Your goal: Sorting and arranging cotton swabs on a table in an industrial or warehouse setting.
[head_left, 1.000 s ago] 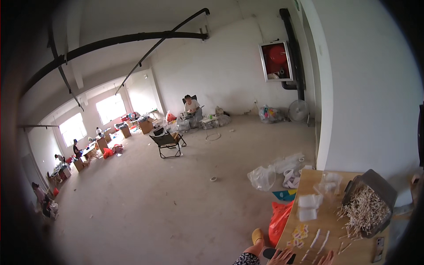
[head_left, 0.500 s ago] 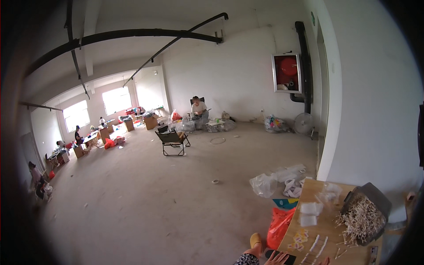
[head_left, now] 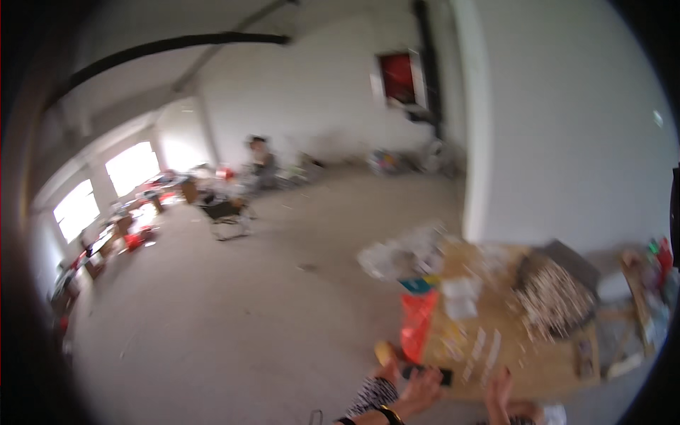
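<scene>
Motion blurs the view. My left hand (head_left: 423, 391), wearing a dark band at the wrist, lies with fingers stretched over a dark flat rectangular object (head_left: 445, 377) at the near left edge of a wooden table (head_left: 524, 379). My right hand (head_left: 499, 388) is raised at the table's near edge, fingers extended and nothing visible in it. Between and beyond the hands lie two rows of short white sticks (head_left: 491, 354). Small yellow-and-white pieces (head_left: 453, 345) lie left of them. A tilted grey bin (head_left: 572, 261) spills a heap of thin pale sticks like cotton swabs (head_left: 556, 301) onto the tabletop.
Clear plastic packets (head_left: 461, 297) lie on the table. A red bag (head_left: 418, 322) hangs at its left side, with clear plastic bags (head_left: 389, 256) on the floor behind. A folding chair (head_left: 225, 212) stands farther off; a person (head_left: 262, 159) sits by the far wall. A white wall (head_left: 567, 142) rises at right.
The view has swung right and down, so the room appears shifted left and up and more of my forearms shows. My left hand stays by the dark flat object; the table items look unmoved.
</scene>
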`<control>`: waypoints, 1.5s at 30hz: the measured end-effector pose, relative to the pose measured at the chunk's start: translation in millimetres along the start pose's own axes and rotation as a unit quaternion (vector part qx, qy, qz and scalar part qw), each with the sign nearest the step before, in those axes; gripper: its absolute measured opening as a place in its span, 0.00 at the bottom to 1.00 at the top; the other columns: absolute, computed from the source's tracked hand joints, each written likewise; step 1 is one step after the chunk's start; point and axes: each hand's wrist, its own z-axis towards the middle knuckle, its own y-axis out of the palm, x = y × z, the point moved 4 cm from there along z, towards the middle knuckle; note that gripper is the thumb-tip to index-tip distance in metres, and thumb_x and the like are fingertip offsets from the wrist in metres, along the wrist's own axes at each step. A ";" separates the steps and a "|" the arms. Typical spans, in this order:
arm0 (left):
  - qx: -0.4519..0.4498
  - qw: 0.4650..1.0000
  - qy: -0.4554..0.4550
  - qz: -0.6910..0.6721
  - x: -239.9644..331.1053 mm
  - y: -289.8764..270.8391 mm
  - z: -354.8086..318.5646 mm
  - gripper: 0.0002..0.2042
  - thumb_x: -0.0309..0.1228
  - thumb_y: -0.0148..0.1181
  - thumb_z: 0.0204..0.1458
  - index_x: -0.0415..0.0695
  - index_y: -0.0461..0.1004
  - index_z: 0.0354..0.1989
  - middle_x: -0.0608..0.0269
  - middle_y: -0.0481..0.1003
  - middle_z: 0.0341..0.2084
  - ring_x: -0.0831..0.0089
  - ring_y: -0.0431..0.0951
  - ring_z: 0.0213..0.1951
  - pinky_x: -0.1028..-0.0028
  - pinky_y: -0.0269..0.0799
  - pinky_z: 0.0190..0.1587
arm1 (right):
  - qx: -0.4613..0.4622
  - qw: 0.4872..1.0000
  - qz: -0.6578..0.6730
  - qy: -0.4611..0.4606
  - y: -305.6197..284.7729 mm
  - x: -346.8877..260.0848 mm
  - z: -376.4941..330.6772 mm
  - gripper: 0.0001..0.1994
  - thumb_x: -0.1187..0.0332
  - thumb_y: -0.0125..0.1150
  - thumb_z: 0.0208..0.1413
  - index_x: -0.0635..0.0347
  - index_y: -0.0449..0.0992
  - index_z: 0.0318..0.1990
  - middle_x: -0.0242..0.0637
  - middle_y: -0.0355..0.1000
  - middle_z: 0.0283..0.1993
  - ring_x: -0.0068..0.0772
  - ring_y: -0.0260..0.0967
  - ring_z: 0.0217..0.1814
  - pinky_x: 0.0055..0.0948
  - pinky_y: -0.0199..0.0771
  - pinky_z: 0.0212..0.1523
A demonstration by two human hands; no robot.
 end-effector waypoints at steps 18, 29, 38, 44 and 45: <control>-0.002 0.998 0.047 -0.041 27.3 25.2 47.3 0.37 0.54 0.44 0.63 0.38 0.54 0.72 0.50 0.50 0.73 0.52 0.44 0.75 0.45 0.32 0.74 | -0.011 0.967 -0.184 -0.174 8.9 -62.1 -19.7 0.23 0.69 0.59 0.54 0.59 0.69 0.59 0.45 0.64 0.62 0.54 0.60 0.64 0.48 0.61 0.65; -0.001 0.995 0.042 -0.093 26.6 15.8 80.6 0.37 0.52 0.46 0.63 0.36 0.53 0.72 0.49 0.49 0.73 0.52 0.43 0.75 0.46 0.32 0.74 | -0.029 0.953 -0.211 -0.215 23.1 -81.6 15.5 0.16 0.71 0.60 0.53 0.51 0.78 0.50 0.40 0.65 0.59 0.51 0.60 0.64 0.49 0.62 0.63; -0.012 0.995 0.082 -0.051 53.5 25.6 86.4 0.40 0.53 0.48 0.62 0.33 0.48 0.73 0.47 0.46 0.74 0.52 0.41 0.76 0.47 0.34 0.74 | -0.002 0.965 -0.178 -0.191 3.4 -77.0 15.2 0.16 0.73 0.60 0.52 0.52 0.78 0.50 0.41 0.66 0.58 0.52 0.60 0.63 0.48 0.62 0.61; -0.003 0.996 0.064 -0.059 54.6 15.2 108.0 0.43 0.55 0.48 0.61 0.34 0.45 0.74 0.48 0.41 0.75 0.52 0.39 0.76 0.48 0.33 0.75 | 0.072 0.966 -0.211 -0.134 -37.2 -46.8 27.5 0.15 0.72 0.63 0.51 0.55 0.76 0.48 0.44 0.66 0.54 0.53 0.61 0.56 0.48 0.63 0.58; 0.001 0.995 0.069 -0.066 57.0 13.8 113.0 0.43 0.55 0.48 0.61 0.34 0.44 0.74 0.48 0.40 0.76 0.52 0.38 0.76 0.48 0.32 0.75 | 0.109 0.963 -0.224 -0.102 -48.4 -39.7 34.4 0.16 0.70 0.65 0.50 0.56 0.74 0.47 0.44 0.66 0.52 0.52 0.62 0.56 0.47 0.63 0.57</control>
